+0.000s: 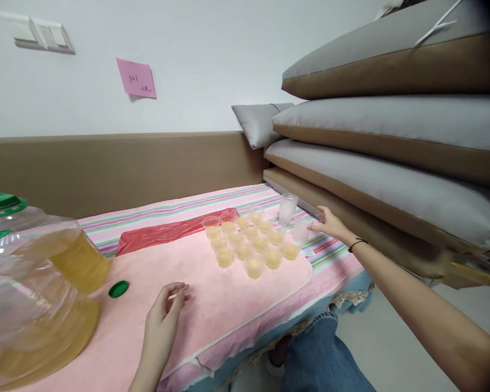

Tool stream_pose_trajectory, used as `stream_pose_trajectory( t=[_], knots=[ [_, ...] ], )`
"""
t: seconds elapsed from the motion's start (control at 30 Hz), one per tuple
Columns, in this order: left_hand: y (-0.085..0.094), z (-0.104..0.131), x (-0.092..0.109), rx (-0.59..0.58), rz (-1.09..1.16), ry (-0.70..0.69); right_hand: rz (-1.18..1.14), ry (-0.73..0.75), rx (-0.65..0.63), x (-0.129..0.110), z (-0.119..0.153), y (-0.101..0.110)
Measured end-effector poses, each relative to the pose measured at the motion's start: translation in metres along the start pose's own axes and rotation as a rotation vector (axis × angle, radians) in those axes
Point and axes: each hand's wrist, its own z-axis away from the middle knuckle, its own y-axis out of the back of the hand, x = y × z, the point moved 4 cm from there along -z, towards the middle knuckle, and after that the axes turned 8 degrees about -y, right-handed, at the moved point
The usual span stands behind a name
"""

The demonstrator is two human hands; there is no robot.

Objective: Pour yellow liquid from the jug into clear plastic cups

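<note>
My right hand reaches to the far right side of the bed-like surface, fingers apart. Its fingertips are beside a clear plastic cup; I cannot tell if they touch it. Behind that stands a taller stack of clear cups. Rows of clear cups with pale yellow liquid stand close together to the left. My left hand hovers over the pink cloth, fingers loosely bent with a gap to the thumb, nothing in it. Nearby lies a green cap.
Two large clear jugs of yellow liquid stand at the left, one with a green lid. A red plastic bag lies behind the cups. Thick grey-brown cushions are stacked at the right. A pink note hangs on the wall.
</note>
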Motion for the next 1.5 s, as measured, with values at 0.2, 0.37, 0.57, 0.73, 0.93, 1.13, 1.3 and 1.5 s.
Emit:
stream_pose_trajectory(
  t=[0.2, 0.37, 0.57, 0.73, 0.93, 1.13, 1.3, 1.5],
  knots=[
    [0.001, 0.000, 0.001, 0.001, -0.007, -0.004, -0.014, 0.109, -0.052, -0.009, 0.000, -0.012],
    [0.002, 0.000, 0.001, 0.009, 0.011, -0.005, -0.004, 0.144, -0.075, -0.010, -0.001, -0.017],
    [0.002, 0.001, 0.002, 0.017, 0.007, 0.000, 0.007, 0.167, -0.082, -0.011, -0.003, -0.023],
    [0.002, 0.002, 0.003, 0.009, 0.002, 0.010, 0.011, 0.169, -0.063, -0.014, -0.002, -0.020],
    [0.001, 0.001, 0.008, 0.008, -0.006, 0.015, 0.046, 0.104, 0.009, -0.004, -0.002, -0.005],
    [-0.001, 0.001, 0.013, 0.022, -0.038, 0.012, 0.066, 0.081, 0.055, 0.004, 0.001, -0.001],
    [-0.003, 0.003, 0.016, 0.012, -0.025, 0.022, 0.083, 0.087, 0.065, 0.003, 0.005, 0.002],
    [-0.003, 0.004, 0.014, 0.021, 0.003, 0.020, 0.097, 0.087, 0.090, -0.004, 0.008, 0.012]
  ],
)
